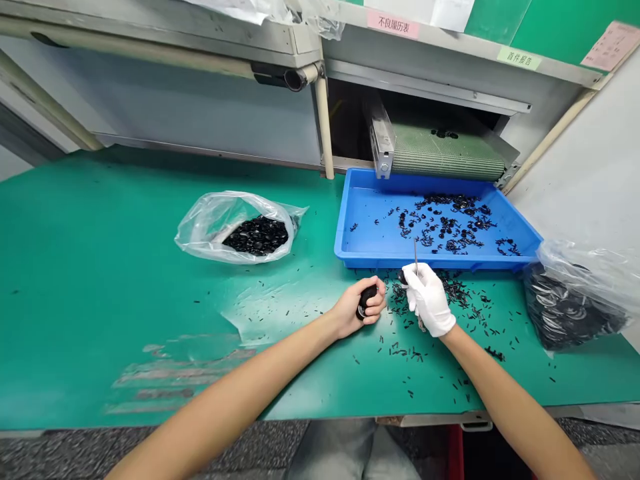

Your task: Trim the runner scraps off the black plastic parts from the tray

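My left hand (350, 312), bare, is closed around black round parts (367, 301) just above the green table. Beside it on the right, my right hand (429, 300) wears a white glove and grips a thin metal tool (415, 255), its narrow end pointing away from me. Whether the tool is tweezers or a blade I cannot make out. A small black part (403, 277) shows at the gloved fingers; the grip on it is partly hidden. Short black scraps (457, 293) lie scattered under and around the gloved hand.
Beyond my hands stands a blue tray (387, 259) with black parts and scraps. A green conveyor belt (445, 157) ends above its far side. An open clear bag (200, 243) of black parts lies left; another filled bag (570, 307) is right. A pipe post (325, 127) rises behind.
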`<state>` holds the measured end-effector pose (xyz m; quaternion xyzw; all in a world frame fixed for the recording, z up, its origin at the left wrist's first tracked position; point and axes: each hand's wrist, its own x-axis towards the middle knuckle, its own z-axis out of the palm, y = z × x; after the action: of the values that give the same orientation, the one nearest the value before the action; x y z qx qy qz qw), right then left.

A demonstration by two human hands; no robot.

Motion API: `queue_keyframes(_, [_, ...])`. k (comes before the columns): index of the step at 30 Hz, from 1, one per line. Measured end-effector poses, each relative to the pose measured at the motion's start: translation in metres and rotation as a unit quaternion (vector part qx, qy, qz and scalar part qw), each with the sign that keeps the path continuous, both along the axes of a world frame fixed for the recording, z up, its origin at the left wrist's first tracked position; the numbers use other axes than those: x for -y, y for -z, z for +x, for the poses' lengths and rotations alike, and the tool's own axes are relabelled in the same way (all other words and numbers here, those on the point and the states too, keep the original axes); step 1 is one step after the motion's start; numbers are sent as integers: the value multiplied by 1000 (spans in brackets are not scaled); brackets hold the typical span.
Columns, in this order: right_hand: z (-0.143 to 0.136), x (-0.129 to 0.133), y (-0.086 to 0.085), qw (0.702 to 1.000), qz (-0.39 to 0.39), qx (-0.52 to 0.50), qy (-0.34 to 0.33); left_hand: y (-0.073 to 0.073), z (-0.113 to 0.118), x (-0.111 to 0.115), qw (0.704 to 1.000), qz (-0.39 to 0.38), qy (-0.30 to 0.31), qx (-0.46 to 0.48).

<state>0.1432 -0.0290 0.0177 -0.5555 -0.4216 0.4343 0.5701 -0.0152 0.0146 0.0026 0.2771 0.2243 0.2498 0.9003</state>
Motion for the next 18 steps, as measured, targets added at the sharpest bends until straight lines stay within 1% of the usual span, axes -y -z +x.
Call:
queue_keyframes(2, [1, 3, -3, 999, -16, 23, -20, 0, 1, -2, 1000, -5, -25, -5])
queue_keyframes(5, [3, 6, -6, 998, -17, 28, -61, -2, 2, -2, 999, -9, -44, -7])
queue_keyframes(7, [4, 7, -6, 996, -15, 30, -85, -3, 3, -1, 999, -8, -46, -20])
queue_keyframes(9, [4, 7, -7, 994, -19, 41, -98, -4, 4, 2, 998, 4, -36, -42])
queue_keyframes(11, [4, 8, -7, 991, -19, 56, -117, -5, 5, 6, 997, 30, -15, -68])
queue_keyframes(13, [4, 8, -5, 985, -9, 69, -159, -7, 5, 10, 993, 67, 5, -93])
queue_keyframes(15, [5, 7, -2, 978, 6, 72, -195, -8, 6, 13, 988, 106, 8, -114])
queue_keyframes(16, [6, 7, 0, 977, 14, 70, -200, -9, 6, 14, 985, 124, 0, -123])
queue_keyframes(18, [7, 6, 5, 981, 30, 70, -178, -8, 7, 16, 978, 154, -27, -138])
